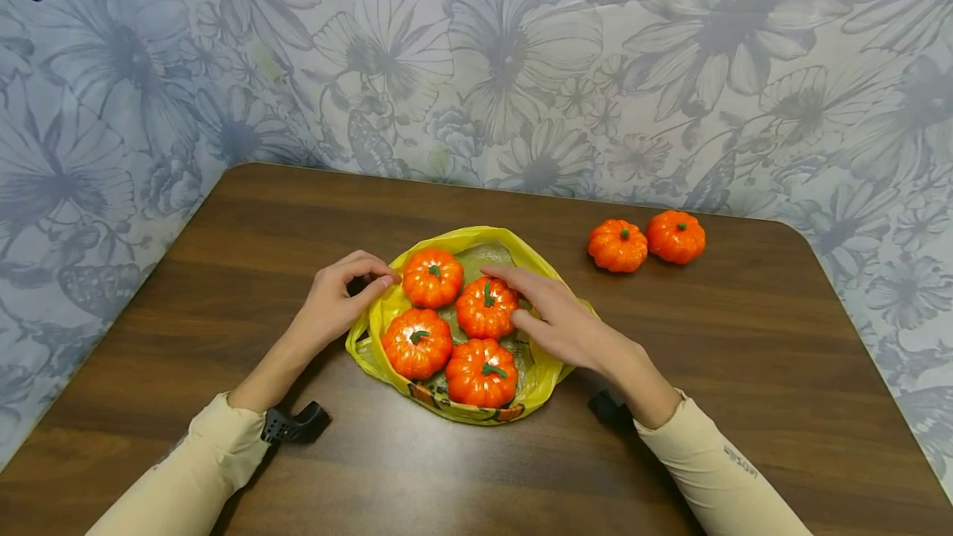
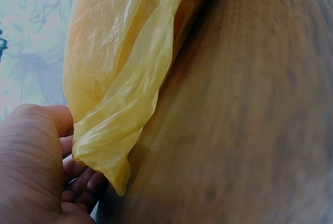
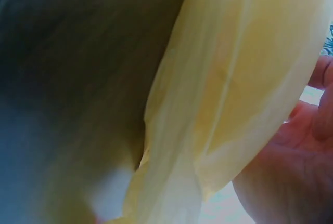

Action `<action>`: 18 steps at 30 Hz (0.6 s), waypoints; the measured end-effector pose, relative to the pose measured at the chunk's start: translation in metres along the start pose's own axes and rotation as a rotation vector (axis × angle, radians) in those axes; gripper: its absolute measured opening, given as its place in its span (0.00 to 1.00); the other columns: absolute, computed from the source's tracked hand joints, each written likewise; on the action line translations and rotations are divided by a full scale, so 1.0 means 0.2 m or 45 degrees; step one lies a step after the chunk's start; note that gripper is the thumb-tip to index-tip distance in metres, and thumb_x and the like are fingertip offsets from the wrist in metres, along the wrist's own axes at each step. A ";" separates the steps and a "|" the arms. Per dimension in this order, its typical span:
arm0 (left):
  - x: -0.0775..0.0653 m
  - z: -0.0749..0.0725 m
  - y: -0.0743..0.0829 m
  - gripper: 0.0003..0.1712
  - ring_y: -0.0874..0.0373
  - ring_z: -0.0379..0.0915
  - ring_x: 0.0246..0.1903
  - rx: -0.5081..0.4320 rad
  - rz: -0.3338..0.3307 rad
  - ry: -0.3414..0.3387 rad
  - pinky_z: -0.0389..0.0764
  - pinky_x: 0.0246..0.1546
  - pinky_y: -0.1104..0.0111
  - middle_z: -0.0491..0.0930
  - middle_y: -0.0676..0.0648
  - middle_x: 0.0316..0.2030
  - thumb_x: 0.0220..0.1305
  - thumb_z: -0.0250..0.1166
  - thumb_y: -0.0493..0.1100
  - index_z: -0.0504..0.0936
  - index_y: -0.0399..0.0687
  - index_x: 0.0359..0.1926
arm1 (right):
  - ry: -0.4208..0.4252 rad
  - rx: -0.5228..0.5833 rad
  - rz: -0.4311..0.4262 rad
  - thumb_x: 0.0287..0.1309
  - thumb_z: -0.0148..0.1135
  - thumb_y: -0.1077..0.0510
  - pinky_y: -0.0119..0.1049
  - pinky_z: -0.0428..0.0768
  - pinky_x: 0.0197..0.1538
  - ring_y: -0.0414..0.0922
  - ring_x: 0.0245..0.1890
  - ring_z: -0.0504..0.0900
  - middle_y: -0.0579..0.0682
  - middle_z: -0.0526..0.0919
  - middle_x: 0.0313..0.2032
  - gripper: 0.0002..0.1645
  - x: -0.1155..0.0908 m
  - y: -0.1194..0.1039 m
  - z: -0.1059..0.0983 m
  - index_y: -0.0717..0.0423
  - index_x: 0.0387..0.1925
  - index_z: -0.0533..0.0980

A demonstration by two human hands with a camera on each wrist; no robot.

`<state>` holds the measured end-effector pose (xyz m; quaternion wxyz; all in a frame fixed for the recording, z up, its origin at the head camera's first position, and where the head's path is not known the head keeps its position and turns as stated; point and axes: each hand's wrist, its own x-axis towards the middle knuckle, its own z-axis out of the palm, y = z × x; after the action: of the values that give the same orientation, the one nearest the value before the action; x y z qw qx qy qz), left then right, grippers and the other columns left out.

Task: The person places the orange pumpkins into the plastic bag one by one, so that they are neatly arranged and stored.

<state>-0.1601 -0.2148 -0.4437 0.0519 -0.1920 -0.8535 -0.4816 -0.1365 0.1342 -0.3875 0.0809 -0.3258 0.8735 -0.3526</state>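
A yellow plastic bag [image 1: 547, 391] lies spread with its mouth wide on the table. Inside sit several small orange toy pumpkins with green stems, among them one at the upper left [image 1: 432, 278] and one at the lower left [image 1: 417, 344]. My left hand [image 1: 338, 292] pinches the bag's left rim between thumb and fingers; the left wrist view shows the yellow film [image 2: 122, 115] against the thumb. My right hand [image 1: 562, 317] reaches over the right rim and holds the right-hand pumpkin [image 1: 487, 310], thumb and fingers at its sides. The bag's film hides part of that hand in the right wrist view.
Two more orange pumpkins stand side by side, a left one [image 1: 618, 246] and a right one [image 1: 676, 236], near the back edge of the brown wooden table [image 1: 744, 337]. A wall with flower-patterned covering [image 1: 521, 64] rises behind the table.
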 end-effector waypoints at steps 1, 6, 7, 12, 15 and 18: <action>0.00 0.00 0.00 0.06 0.62 0.76 0.43 0.000 0.002 -0.001 0.74 0.45 0.72 0.86 0.53 0.44 0.74 0.68 0.40 0.91 0.52 0.45 | 0.002 0.003 0.001 0.64 0.55 0.63 0.50 0.70 0.74 0.43 0.70 0.73 0.46 0.74 0.72 0.40 0.00 0.00 0.00 0.49 0.78 0.66; 0.00 0.00 0.00 0.06 0.62 0.76 0.44 0.008 0.002 -0.002 0.74 0.47 0.73 0.86 0.53 0.44 0.74 0.68 0.40 0.91 0.52 0.44 | -0.006 0.009 0.007 0.64 0.59 0.62 0.49 0.72 0.72 0.42 0.68 0.76 0.45 0.76 0.70 0.40 0.00 0.00 0.01 0.50 0.78 0.66; 0.00 0.00 0.00 0.06 0.63 0.76 0.44 0.009 0.001 -0.001 0.74 0.48 0.73 0.86 0.53 0.44 0.74 0.68 0.40 0.91 0.52 0.44 | -0.010 0.007 0.007 0.65 0.60 0.61 0.49 0.72 0.72 0.42 0.68 0.76 0.44 0.76 0.70 0.39 0.00 0.00 0.01 0.50 0.77 0.66; 0.00 0.00 0.00 0.06 0.63 0.76 0.45 0.012 -0.006 0.000 0.74 0.49 0.72 0.86 0.52 0.44 0.74 0.68 0.40 0.91 0.53 0.44 | -0.032 0.006 -0.007 0.66 0.61 0.61 0.49 0.71 0.74 0.43 0.70 0.74 0.45 0.75 0.71 0.38 0.00 -0.01 0.02 0.52 0.77 0.66; 0.00 0.00 0.00 0.06 0.63 0.76 0.46 0.003 -0.011 -0.005 0.73 0.50 0.72 0.86 0.52 0.44 0.74 0.68 0.40 0.91 0.52 0.45 | -0.037 0.007 -0.004 0.66 0.61 0.61 0.49 0.70 0.74 0.44 0.71 0.74 0.46 0.75 0.71 0.38 0.00 0.00 0.02 0.52 0.77 0.66; 0.00 0.00 0.01 0.06 0.63 0.76 0.46 -0.004 -0.011 -0.007 0.73 0.50 0.73 0.86 0.52 0.45 0.74 0.68 0.40 0.91 0.52 0.45 | -0.034 0.011 0.002 0.66 0.61 0.61 0.49 0.70 0.74 0.44 0.71 0.74 0.46 0.75 0.71 0.38 0.00 0.00 0.02 0.52 0.77 0.66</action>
<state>-0.1590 -0.2146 -0.4427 0.0473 -0.1898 -0.8538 -0.4825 -0.1348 0.1326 -0.3904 0.0941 -0.3295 0.8711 -0.3519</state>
